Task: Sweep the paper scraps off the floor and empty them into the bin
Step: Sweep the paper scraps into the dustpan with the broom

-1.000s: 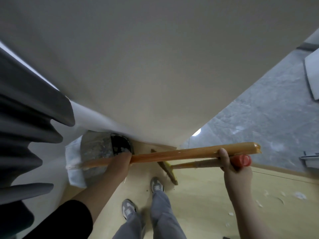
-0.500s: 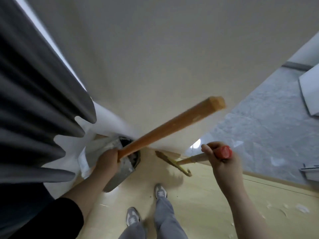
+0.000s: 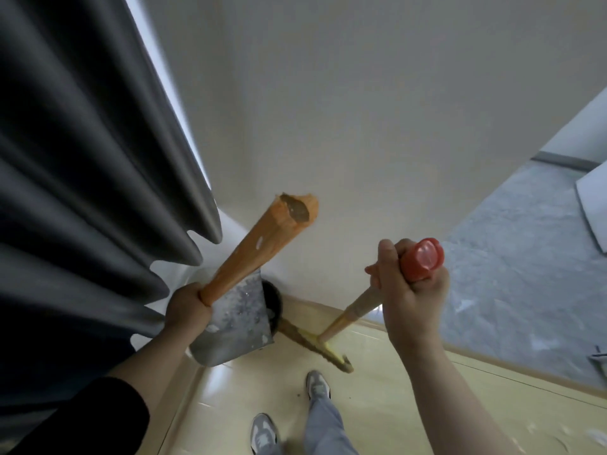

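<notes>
Floor (image 3: 377,405) yellow, wall (image 3: 361,110) white, curtain (image 3: 82,175) grey

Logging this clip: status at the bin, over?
Left hand grips dustpan handle, right hand grips broom. Dustpan tilted in front of bin, few white bits on it. Curtain close left, not blocking.

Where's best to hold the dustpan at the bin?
The orange handle, low by the metal pan, where the left grip holds it. Come from the near side: the shaft rises toward you, and wall and curtain block the far side.
</notes>
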`<state>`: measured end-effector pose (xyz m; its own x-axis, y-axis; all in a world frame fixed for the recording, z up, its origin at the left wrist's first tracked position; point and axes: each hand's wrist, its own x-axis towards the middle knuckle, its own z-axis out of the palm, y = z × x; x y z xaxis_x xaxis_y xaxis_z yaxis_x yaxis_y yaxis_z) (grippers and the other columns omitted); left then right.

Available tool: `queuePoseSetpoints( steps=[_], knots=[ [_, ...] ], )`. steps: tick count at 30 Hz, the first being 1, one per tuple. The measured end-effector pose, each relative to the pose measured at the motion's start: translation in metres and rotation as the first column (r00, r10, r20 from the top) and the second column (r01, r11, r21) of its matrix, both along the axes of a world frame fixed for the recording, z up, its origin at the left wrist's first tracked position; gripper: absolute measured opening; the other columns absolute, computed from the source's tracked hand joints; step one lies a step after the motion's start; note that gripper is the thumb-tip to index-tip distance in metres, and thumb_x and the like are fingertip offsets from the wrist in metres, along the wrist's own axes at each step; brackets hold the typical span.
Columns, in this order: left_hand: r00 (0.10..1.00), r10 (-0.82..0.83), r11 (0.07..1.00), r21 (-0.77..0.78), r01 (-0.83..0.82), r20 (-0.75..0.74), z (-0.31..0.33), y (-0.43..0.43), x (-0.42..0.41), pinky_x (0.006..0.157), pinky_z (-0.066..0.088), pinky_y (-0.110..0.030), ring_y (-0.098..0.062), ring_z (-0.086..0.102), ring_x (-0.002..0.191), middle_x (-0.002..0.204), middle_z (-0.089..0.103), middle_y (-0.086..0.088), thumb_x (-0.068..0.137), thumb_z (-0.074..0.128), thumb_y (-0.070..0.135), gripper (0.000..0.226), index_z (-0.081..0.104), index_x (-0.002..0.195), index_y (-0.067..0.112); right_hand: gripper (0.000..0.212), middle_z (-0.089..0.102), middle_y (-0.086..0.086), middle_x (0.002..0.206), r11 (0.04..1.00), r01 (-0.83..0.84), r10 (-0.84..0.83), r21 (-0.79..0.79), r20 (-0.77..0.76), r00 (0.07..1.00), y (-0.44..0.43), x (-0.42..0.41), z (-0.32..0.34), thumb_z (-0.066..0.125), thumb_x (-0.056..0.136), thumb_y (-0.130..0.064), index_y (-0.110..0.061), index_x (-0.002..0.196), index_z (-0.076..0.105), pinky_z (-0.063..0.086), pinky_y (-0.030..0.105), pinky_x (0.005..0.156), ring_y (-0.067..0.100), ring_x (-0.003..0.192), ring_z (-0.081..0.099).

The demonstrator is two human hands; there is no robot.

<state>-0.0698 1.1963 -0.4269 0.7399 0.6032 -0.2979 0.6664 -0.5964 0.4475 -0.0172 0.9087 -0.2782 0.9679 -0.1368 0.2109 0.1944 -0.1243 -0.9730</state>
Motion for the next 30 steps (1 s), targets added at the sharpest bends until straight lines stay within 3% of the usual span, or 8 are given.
queuePoseSetpoints(
  steps=[3, 6, 8, 12, 14, 19, 24, 30],
  knots=[
    [1.0, -0.027, 0.999, -0.041, 0.027, 0.015, 0.003, 0.009, -0.004, 0.052, 0.04, -0.026, -0.024, 0.06, 0.065, 0.07, 0.064, -0.005, 0.08, 0.071, 0.022, 0.015, 0.064, 0.079, 0.009, 0.057, 0.044, 0.028, 0.049, 1.0, -0.019, 0.017, 0.021, 0.055, 0.998, 0.022, -0.001, 0.012, 0.058, 0.084, -0.034, 0.013, 0.056, 0.041, 0.042, 0.049, 0.042, 0.046, 0.047, 0.049],
    [1.0, 0.02, 0.997, -0.076, -0.019, 0.003, 0.001, 0.017, -0.006, 0.055, 0.048, -0.029, -0.027, 0.064, 0.067, 0.071, 0.066, -0.006, 0.081, 0.069, 0.033, 0.019, 0.064, 0.081, 0.015, 0.058, 0.039, 0.031, 0.047, 0.998, -0.047, 0.043, 0.038, 0.084, 0.996, 0.034, 0.0, 0.024, 0.058, 0.083, -0.033, 0.014, 0.055, 0.037, 0.035, 0.05, 0.038, 0.048, 0.044, 0.044],
    [0.998, 0.07, 0.994, -0.08, -0.07, 0.0, -0.002, 0.021, -0.005, 0.055, 0.046, -0.028, -0.027, 0.062, 0.066, 0.071, 0.064, -0.007, 0.084, 0.066, 0.029, 0.015, 0.062, 0.081, 0.015, 0.055, 0.041, 0.025, 0.045, 0.996, -0.057, 0.051, 0.062, 0.094, 0.994, 0.035, -0.001, 0.033, 0.059, 0.081, -0.031, 0.011, 0.054, 0.037, 0.036, 0.049, 0.038, 0.046, 0.043, 0.045],
    [0.991, 0.137, 0.989, -0.063, -0.137, -0.004, -0.008, 0.024, -0.004, 0.058, 0.045, -0.03, -0.032, 0.061, 0.07, 0.075, 0.064, -0.012, 0.084, 0.064, 0.021, 0.011, 0.06, 0.08, 0.012, 0.044, 0.043, -0.007, 0.039, 0.989, -0.097, 0.082, 0.11, 0.127, 0.988, 0.033, -0.002, 0.053, 0.06, 0.079, -0.029, -0.005, 0.049, 0.039, 0.042, 0.05, 0.041, 0.028, 0.037, 0.048],
    [0.988, 0.156, 0.985, -0.078, -0.157, -0.015, -0.012, 0.025, -0.002, 0.058, 0.045, -0.03, -0.034, 0.061, 0.07, 0.074, 0.064, -0.013, 0.082, 0.063, 0.017, 0.007, 0.062, 0.082, 0.011, 0.043, 0.042, -0.011, 0.04, 0.985, -0.133, 0.116, 0.109, 0.151, 0.982, 0.035, -0.001, 0.062, 0.06, 0.079, -0.028, -0.007, 0.048, 0.038, 0.042, 0.049, 0.04, 0.019, 0.036, 0.048],
    [0.984, 0.175, 0.981, -0.081, -0.177, -0.024, -0.018, 0.029, 0.008, 0.056, 0.038, -0.029, -0.029, 0.054, 0.065, 0.073, 0.059, -0.01, 0.085, 0.059, 0.011, 0.007, 0.062, 0.085, 0.005, 0.039, 0.043, -0.018, 0.04, 0.974, -0.189, 0.157, 0.128, 0.223, 0.962, 0.036, 0.003, 0.089, 0.058, 0.079, -0.024, -0.014, 0.045, 0.041, 0.042, 0.051, 0.043, 0.015, 0.036, 0.043],
    [0.983, 0.185, 0.98, -0.076, -0.184, 0.015, -0.018, 0.033, 0.015, 0.051, 0.035, -0.027, -0.025, 0.053, 0.062, 0.069, 0.058, -0.006, 0.085, 0.06, 0.014, 0.006, 0.061, 0.081, 0.009, 0.036, 0.043, -0.014, 0.038, 0.942, -0.265, 0.212, 0.205, 0.247, 0.946, 0.039, 0.008, 0.104, 0.056, 0.075, -0.019, -0.019, 0.042, 0.044, 0.042, 0.047, 0.042, 0.012, 0.034, 0.043],
    [0.972, 0.233, 0.966, -0.124, -0.226, 0.038, -0.02, 0.045, 0.012, 0.054, 0.046, -0.03, -0.035, 0.062, 0.065, 0.068, 0.063, -0.011, 0.08, 0.065, 0.014, 0.005, 0.061, 0.076, 0.013, 0.035, 0.032, -0.002, 0.038, 0.879, -0.334, 0.285, 0.341, 0.186, 0.94, 0.058, 0.017, 0.104, 0.056, 0.073, -0.017, -0.012, 0.044, 0.036, 0.043, 0.033, 0.044, 0.012, 0.031, 0.039]
  ],
)
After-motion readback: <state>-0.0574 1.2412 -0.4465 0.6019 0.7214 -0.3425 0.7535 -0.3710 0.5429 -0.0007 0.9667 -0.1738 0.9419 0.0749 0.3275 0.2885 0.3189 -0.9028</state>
